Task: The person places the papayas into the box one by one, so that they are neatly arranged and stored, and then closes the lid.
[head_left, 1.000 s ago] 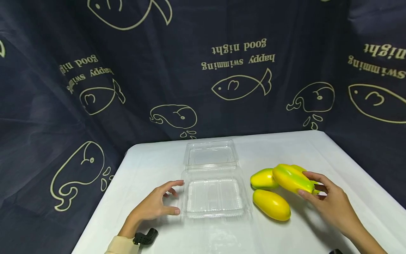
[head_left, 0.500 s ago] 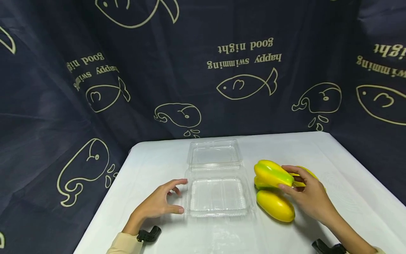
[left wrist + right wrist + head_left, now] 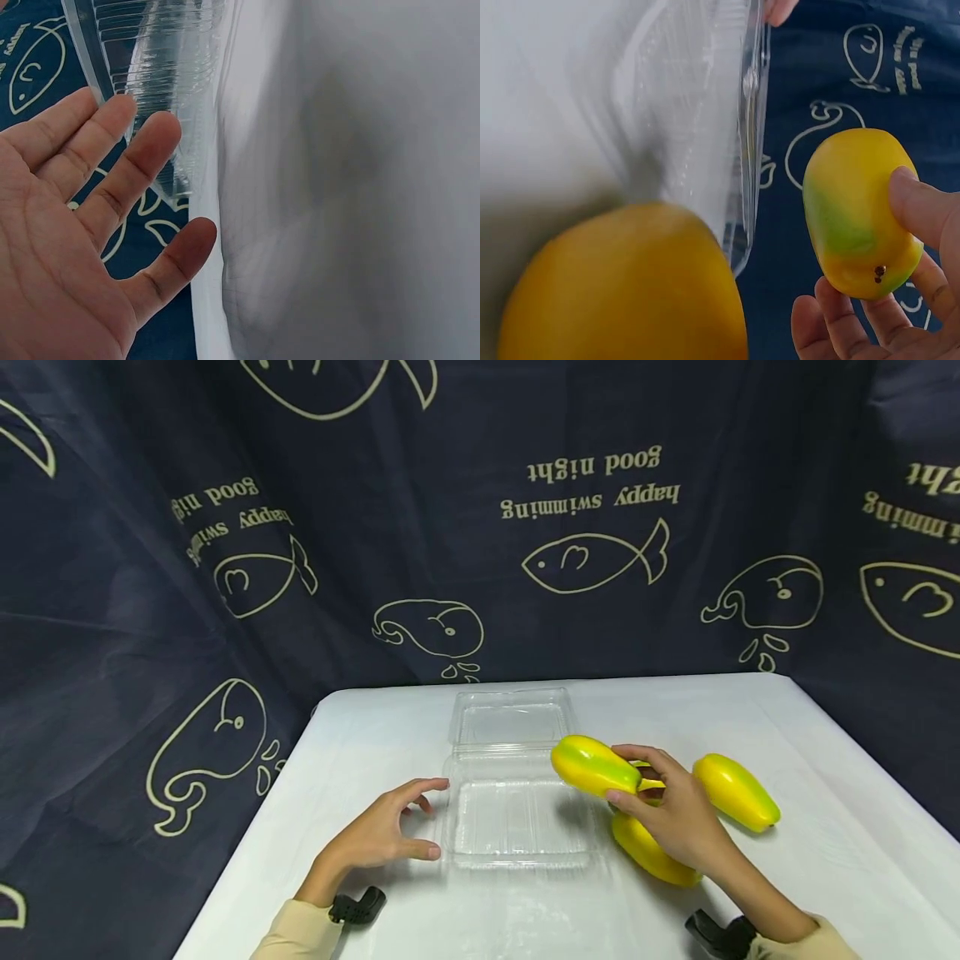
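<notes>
Head: right hand (image 3: 675, 810) grasping yellow-green fruit (image 3: 592, 766) between thumb and fingers, raised off white table (image 3: 420, 927), at right side of clear container (image 3: 517, 818), lid folded back. Left hand (image 3: 382, 831) released, holding nothing, at container's left edge; contact cannot be told. Near fruit (image 3: 651, 853) on table, partly behind right hand; far-right fruit (image 3: 738, 793) lies apart.
Left wrist: fingers extended, spread; container beyond fingertips.
Right wrist: thumb and fingers on opposite sides of held fruit; another fruit fills foreground.
</notes>
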`<state>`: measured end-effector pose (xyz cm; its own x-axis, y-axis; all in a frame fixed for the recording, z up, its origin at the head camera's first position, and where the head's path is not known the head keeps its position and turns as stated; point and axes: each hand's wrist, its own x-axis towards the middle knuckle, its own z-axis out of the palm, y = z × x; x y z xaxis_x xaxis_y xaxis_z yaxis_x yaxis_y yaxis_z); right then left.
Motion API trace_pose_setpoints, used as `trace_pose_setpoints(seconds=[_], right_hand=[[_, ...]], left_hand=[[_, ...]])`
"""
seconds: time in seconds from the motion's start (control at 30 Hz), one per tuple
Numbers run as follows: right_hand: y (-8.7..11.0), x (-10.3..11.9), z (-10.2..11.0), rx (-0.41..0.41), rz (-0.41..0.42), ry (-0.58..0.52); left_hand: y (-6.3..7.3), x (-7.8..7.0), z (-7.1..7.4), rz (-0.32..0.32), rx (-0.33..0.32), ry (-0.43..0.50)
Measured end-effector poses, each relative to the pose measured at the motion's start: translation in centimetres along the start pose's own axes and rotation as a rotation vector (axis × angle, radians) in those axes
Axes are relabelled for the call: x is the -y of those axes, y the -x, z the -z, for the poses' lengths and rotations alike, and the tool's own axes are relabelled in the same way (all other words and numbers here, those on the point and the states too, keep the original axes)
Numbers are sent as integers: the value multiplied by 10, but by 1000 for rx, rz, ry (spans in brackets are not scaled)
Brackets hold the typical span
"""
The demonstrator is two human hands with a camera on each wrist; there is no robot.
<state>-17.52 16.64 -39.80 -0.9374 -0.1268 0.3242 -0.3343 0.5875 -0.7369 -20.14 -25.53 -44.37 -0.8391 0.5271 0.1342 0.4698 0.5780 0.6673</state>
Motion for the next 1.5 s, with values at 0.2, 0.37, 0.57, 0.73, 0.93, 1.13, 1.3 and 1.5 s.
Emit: trace_pose_setpoints(seconds=[0.2,0.37,0.57,0.73,0.93,1.13,1.3,1.5], right_hand=[[-1,5,-18,31,17,-48],[-4,12,-35,56,31,-92],[-7,23,-55,111,47,-136],[-7,29,-70,168,25,-182],[-5,31,-84,230,13,-179],[-7,33,-94,285,53,-154],[-7,35,-102,336,103,-134],[-10,36,-107,356,123,-111]], left_hand=[[0,0,0,11,-7,1],[0,-1,0,19,-5,-7],[-1,-1,1,22,0,-15],[-3,0,2,23,8,-22],[-2,1,0,19,6,-14],[-3,1,0,15,11,-12],[-2,1,0,22,17,-2],[-2,0,1,24,12,-9]])
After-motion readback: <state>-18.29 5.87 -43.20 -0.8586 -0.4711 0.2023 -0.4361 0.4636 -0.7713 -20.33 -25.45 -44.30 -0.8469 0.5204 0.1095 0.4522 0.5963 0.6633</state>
